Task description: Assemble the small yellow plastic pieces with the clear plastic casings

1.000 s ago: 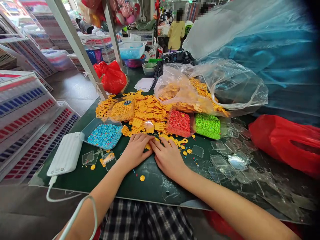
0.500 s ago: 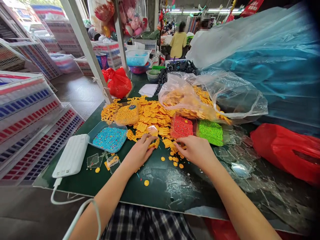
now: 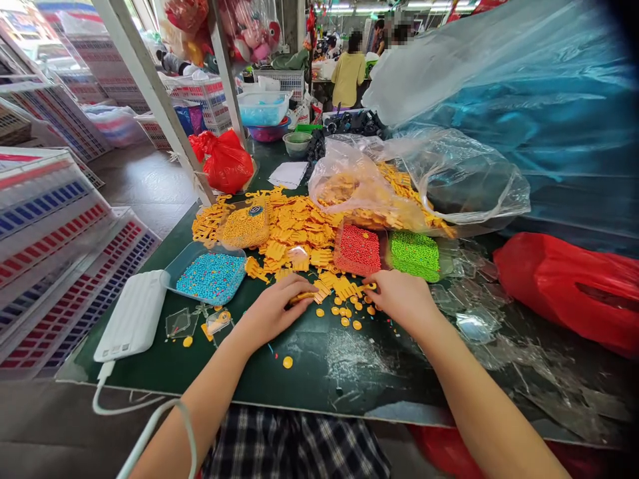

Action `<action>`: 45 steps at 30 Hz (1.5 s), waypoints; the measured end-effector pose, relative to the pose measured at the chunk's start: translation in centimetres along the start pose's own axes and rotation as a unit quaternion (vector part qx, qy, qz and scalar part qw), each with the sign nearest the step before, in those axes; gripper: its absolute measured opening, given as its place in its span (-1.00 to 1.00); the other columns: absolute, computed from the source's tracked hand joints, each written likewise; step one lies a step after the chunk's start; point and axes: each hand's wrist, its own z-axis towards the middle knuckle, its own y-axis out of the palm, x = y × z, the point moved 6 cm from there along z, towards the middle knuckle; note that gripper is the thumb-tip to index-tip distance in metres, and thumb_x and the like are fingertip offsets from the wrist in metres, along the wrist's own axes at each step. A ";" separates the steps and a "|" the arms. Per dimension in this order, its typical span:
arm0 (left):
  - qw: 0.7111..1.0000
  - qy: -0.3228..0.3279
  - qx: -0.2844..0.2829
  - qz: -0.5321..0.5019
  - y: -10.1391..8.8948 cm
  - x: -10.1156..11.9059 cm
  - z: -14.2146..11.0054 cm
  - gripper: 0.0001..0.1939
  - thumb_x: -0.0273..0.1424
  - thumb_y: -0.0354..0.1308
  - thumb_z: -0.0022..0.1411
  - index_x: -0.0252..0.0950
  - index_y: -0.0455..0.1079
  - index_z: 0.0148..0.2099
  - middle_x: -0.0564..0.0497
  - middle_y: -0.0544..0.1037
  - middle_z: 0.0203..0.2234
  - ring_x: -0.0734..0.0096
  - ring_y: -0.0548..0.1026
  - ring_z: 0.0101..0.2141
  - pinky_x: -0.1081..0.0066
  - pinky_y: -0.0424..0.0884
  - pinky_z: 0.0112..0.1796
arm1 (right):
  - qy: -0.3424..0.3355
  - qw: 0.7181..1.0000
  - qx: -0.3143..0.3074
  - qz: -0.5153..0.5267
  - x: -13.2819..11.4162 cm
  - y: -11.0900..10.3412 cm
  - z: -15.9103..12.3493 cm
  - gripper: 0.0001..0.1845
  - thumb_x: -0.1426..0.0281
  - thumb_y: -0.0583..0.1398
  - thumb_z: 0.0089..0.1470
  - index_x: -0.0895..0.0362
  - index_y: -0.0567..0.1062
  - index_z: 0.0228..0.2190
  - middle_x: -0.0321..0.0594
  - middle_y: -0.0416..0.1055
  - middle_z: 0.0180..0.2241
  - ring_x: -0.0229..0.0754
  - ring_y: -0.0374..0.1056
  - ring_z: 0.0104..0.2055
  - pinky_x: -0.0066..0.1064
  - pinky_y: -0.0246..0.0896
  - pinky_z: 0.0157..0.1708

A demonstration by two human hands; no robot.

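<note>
While I watch from afar, my left hand [image 3: 272,307] pinches one yellow plastic piece [image 3: 302,298], and my right hand [image 3: 402,301] curls its fingertips onto another, just in front of the yellow pile [image 3: 294,229]. Four bead trays [image 3: 212,278] border that pile on the green surface [image 3: 319,379], with crates [image 3: 200,93] beyond it.

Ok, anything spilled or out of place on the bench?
Yes. Loose yellow discs are scattered across the green mat, away from the main heap of yellow pieces, and one lies off alone. Both look spilled. Stray coloured beads dot the mat too.

Yellow piece [image 3: 302,298] partly hidden, co-worker's head [image 3: 355,42] blurred
</note>
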 end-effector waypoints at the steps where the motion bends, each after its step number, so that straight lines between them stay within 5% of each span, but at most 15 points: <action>1: 0.999 0.016 -0.023 -0.020 0.4 0.4 0.0 -0.79 -0.39 -0.01 0.38 -0.22 0.43 -0.06 -0.04 0.53 -0.17 0.36 0.51 -0.14 0.33 0.46 -0.10 | -0.003 1.000 0.001 0.006 -0.1 0.1 0.1 -0.75 0.33 0.17 0.14 0.01 0.60 -0.16 -0.14 0.58 -0.22 -0.02 0.48 -0.18 -0.35 0.16 -0.39; 10: 0.987 0.006 -0.141 -0.082 3.0 1.2 -0.2 -0.80 -0.38 0.14 0.30 -0.23 0.51 -0.06 0.00 0.63 -0.25 0.39 0.54 -0.22 0.41 0.43 -0.13 | -0.022 1.000 -0.010 -0.012 -1.1 -0.1 0.0 -0.75 0.33 0.10 0.21 0.04 0.57 -0.20 -0.12 0.57 -0.27 -0.04 0.48 -0.22 -0.38 0.08 -0.43; 17: 0.994 -0.019 -0.096 0.050 2.1 -0.1 0.0 -0.76 -0.35 0.08 0.33 -0.23 0.45 0.01 -0.01 0.60 -0.31 0.33 0.53 -0.29 0.37 0.41 -0.22 | -0.070 0.997 0.000 -0.011 -1.3 0.6 0.3 -0.78 0.33 0.09 0.19 0.09 0.52 -0.25 -0.18 0.55 -0.36 -0.09 0.46 -0.30 -0.40 -0.11 -0.51; 24: 0.998 -0.047 -0.007 0.046 0.6 -0.5 -0.1 -0.77 -0.33 0.13 0.30 -0.22 0.42 -0.01 -0.01 0.60 -0.19 0.31 0.53 -0.22 0.34 0.42 -0.20 | -0.109 0.990 0.025 0.084 -0.5 0.4 0.1 -0.87 0.35 0.12 0.08 0.08 0.47 -0.39 -0.30 0.45 -0.54 -0.21 0.35 -0.50 -0.44 -0.18 -0.56; 29: 0.995 0.053 -0.084 -0.031 2.2 1.3 0.0 -0.87 -0.37 0.13 0.32 -0.24 0.49 -0.17 0.03 0.63 -0.30 0.40 0.55 -0.26 0.41 0.39 -0.18 | -0.082 0.984 0.098 0.121 -0.4 -0.9 -0.4 -0.91 0.35 0.12 0.03 0.07 0.40 -0.46 -0.31 0.40 -0.58 -0.23 0.27 -0.55 -0.44 -0.24 -0.56; 33: 0.984 0.092 -0.131 -0.081 3.0 2.6 -0.1 -0.75 -0.21 0.21 0.25 -0.25 0.50 -0.13 -0.02 0.63 -0.22 0.36 0.55 -0.18 0.40 0.39 -0.12 | -0.054 0.974 0.153 0.156 -1.1 -1.6 -0.5 -0.90 0.38 0.14 -0.04 0.08 0.29 -0.52 -0.32 0.35 -0.58 -0.24 0.22 -0.55 -0.43 -0.26 -0.55; 36: 0.986 0.099 -0.104 -0.084 2.2 2.9 0.0 -0.57 -0.05 0.27 0.11 -0.26 0.49 -0.12 -0.03 0.63 -0.30 0.33 0.56 -0.25 0.38 0.41 -0.18 | -0.105 0.940 0.183 0.267 -2.5 -1.9 -0.9 -0.85 0.37 0.14 -0.05 0.07 0.22 -0.54 -0.38 0.27 -0.62 -0.29 0.17 -0.58 -0.44 -0.19 -0.55; 42: 0.997 0.024 0.074 -0.027 -1.0 1.9 -0.1 -0.72 -0.14 0.14 0.28 -0.25 0.45 -0.18 -0.01 0.60 -0.36 0.39 0.54 -0.33 0.39 0.43 -0.27 | -0.235 0.772 0.222 0.547 -6.0 -2.0 -3.2 -0.87 0.35 0.09 0.03 0.07 0.22 -0.50 -0.42 0.19 -0.58 -0.37 0.10 -0.61 -0.53 0.00 -0.64; 45: 0.991 -0.006 0.124 -0.051 -1.4 1.5 -0.5 -0.76 -0.20 0.17 0.26 -0.25 0.41 -0.14 -0.01 0.60 -0.30 0.40 0.55 -0.31 0.42 0.48 -0.27 | -0.254 0.746 0.188 0.586 -7.3 -1.4 -3.7 -0.91 0.35 0.12 0.03 0.08 0.29 -0.47 -0.40 0.24 -0.56 -0.37 0.15 -0.58 -0.54 0.05 -0.63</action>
